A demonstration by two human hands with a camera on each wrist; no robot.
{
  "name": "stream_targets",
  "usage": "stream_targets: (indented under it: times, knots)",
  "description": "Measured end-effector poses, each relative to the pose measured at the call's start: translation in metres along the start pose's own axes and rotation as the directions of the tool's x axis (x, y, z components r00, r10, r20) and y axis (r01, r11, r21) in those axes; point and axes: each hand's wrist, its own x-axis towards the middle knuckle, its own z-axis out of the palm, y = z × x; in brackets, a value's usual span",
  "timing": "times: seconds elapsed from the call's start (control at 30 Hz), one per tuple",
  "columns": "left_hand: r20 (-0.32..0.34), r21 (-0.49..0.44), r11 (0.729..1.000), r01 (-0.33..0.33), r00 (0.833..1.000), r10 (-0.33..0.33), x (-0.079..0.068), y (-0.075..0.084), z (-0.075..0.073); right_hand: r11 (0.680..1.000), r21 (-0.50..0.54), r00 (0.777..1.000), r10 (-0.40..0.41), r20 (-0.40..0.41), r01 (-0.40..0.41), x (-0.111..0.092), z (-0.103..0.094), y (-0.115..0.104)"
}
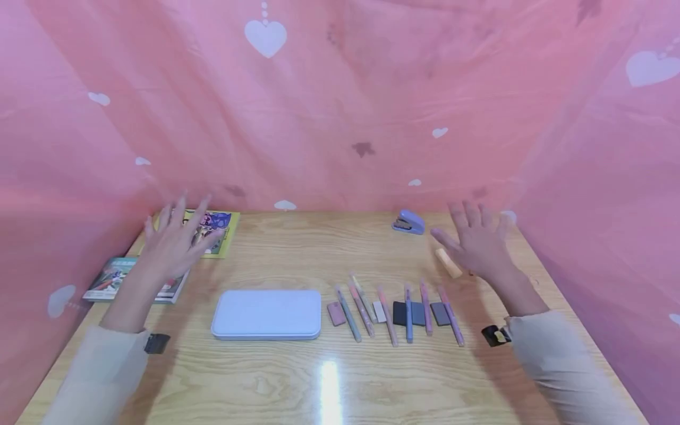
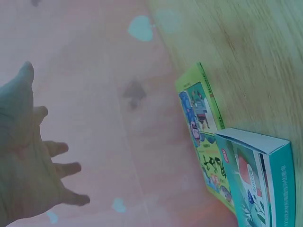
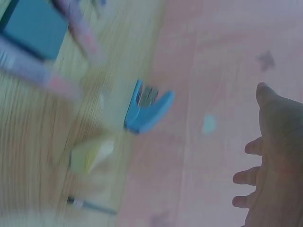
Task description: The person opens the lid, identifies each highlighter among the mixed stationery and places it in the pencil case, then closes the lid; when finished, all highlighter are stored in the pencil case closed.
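My left hand (image 1: 172, 248) is raised with its fingers spread, holding nothing. In the head view it overlaps a yellow-edged book (image 1: 227, 233) and a teal-spined book (image 1: 114, 280); both books lie uncovered in the left wrist view. Over on the right, my right hand (image 1: 480, 245) is also lifted, empty, fingers apart. Nearest to it are a pale orange block (image 1: 448, 263), partly overlapped by the hand, and a purple stapler (image 1: 408, 222). The right wrist view shows a thin dark stick (image 3: 92, 205) lying past the block.
A pale, closed flat case (image 1: 267, 314) lies at the table's middle left. Right of it, several pens (image 1: 408, 319) lie in a loose row among small blocks, including a mauve one (image 1: 336, 313) and a black one (image 1: 399, 313). Pink heart-patterned cloth (image 1: 319, 118) hangs around the wooden table (image 1: 255, 383).
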Motion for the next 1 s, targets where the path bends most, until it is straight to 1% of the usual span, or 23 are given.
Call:
stream_targets:
  times: [0.1,0.17,0.2,0.27,0.33,0.37,0.43,0.5,0.6,0.63,0.7,0.73,0.8,0.83,0.87,0.93,0.97,1.0]
  knots:
    - [0.027,-0.081,0.997,-0.017,0.999,0.019,-0.010,0.003,-0.001,0.998,0.018,0.998,-0.063,-0.008,0.063,0.002,0.004,-0.022]
    - [0.060,-0.166,0.986,-0.016,0.998,0.027,-0.018,0.006,-0.001,0.990,0.030,0.990,-0.134,-0.038,0.135,0.003,0.005,-0.040]
    - [0.075,-0.211,0.978,-0.011,0.997,0.028,-0.021,0.007,-0.001,0.984,0.024,0.982,-0.177,-0.060,0.179,0.003,0.006,-0.050]
    - [0.091,-0.287,0.958,0.001,0.995,0.026,-0.027,0.009,-0.001,0.961,0.002,0.955,-0.274,-0.114,0.276,0.001,0.007,-0.070]
    - [0.110,-0.358,0.933,0.026,0.994,0.014,-0.031,0.011,-0.001,0.928,-0.019,0.914,-0.369,-0.166,0.371,0.000,0.009,-0.089]
    - [0.115,-0.389,0.921,0.034,0.993,0.012,-0.033,0.012,0.000,0.911,-0.026,0.894,-0.409,-0.185,0.411,-0.001,0.011,-0.098]
    - [0.127,-0.428,0.903,0.045,0.992,0.011,-0.037,0.013,0.002,0.880,-0.024,0.861,-0.470,-0.194,0.475,-0.005,0.016,-0.118]
    - [0.154,-0.474,0.879,0.047,0.988,0.030,-0.041,0.012,0.008,0.856,-0.009,0.842,-0.511,-0.175,0.517,-0.008,0.022,-0.138]
    - [0.195,-0.533,0.846,0.027,0.977,0.092,-0.049,0.009,0.024,0.835,0.023,0.833,-0.545,-0.098,0.549,-0.013,0.033,-0.167]
    - [0.215,-0.563,0.826,0.025,0.969,0.118,-0.052,0.008,0.031,0.829,0.033,0.828,-0.556,-0.069,0.559,-0.015,0.037,-0.177]
    - [0.268,-0.614,0.789,0.035,0.949,0.166,-0.058,0.007,0.044,0.816,0.057,0.818,-0.576,0.000,0.575,-0.018,0.045,-0.196]
    - [0.294,-0.639,0.768,0.039,0.935,0.198,-0.060,0.007,0.051,0.809,0.067,0.809,-0.586,0.032,0.584,-0.020,0.049,-0.205]
    - [0.343,-0.662,0.748,0.051,0.908,0.241,-0.064,0.007,0.062,0.788,0.079,0.783,-0.616,0.084,0.611,-0.023,0.058,-0.223]
    - [0.359,-0.670,0.740,0.057,0.898,0.256,-0.065,0.007,0.066,0.778,0.077,0.771,-0.628,0.104,0.623,-0.025,0.063,-0.231]
    - [0.371,-0.665,0.745,0.055,0.890,0.265,-0.065,0.007,0.069,0.767,0.083,0.758,-0.641,0.120,0.636,-0.026,0.067,-0.240]
    - [0.388,-0.633,0.773,0.041,0.881,0.271,-0.066,0.008,0.074,0.746,0.087,0.733,-0.666,0.140,0.661,-0.029,0.075,-0.256]
    - [0.394,-0.610,0.791,0.042,0.882,0.258,-0.066,0.008,0.076,0.741,0.088,0.726,-0.671,0.150,0.666,-0.030,0.079,-0.263]
    - [0.399,-0.595,0.802,0.046,0.883,0.246,-0.065,0.009,0.077,0.743,0.080,0.727,-0.668,0.160,0.665,-0.031,0.082,-0.270]
